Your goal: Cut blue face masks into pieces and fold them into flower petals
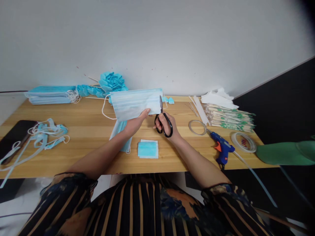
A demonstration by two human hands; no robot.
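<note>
My left hand [137, 123] is closed on the lower edge of a pale blue face mask [135, 103], holding it up above the table with its ear loops hanging at both ends. In my right hand [169, 124] is a pair of black-handled scissors [168, 126], fingers through the handles. The blades point upward at the mask's right end; whether they are parted I cannot make out. Below my hands lies a small stack of cut blue and white mask pieces [148, 149]. Another face mask [125, 144] lies partly hidden under my left forearm.
Masks [51, 94] are stacked at the back left, beside blue paper-like flowers [112, 82]. Cut ear-loop strips [46, 136] lie over a black phone-like slab [14, 137]. At right are wrapped sticks [230, 118], a blue glue gun [222, 147], a tape roll [243, 142] and a green bottle [283, 153].
</note>
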